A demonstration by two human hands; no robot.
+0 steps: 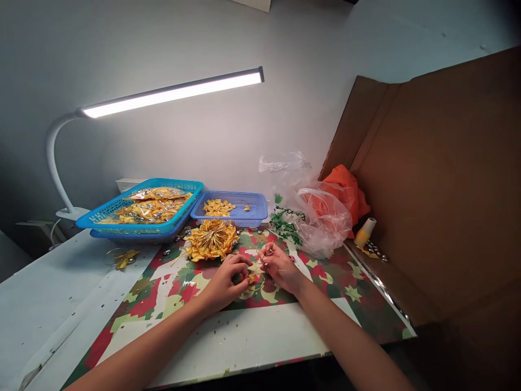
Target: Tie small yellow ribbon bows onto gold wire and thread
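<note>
Where both hands (254,274) meet, gold ornament (254,278)

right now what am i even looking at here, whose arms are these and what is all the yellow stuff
There is one picture, taken by a camera worn on a person's head, looking down at their own bare hands. The left hand and right hand pinch a small gold piece between them, too small to tell exactly what. They work on a patterned sheet under a desk lamp. Behind lie a pile of gold pieces, a blue basket of packets, a smaller blue tray and plastic bags.
</note>
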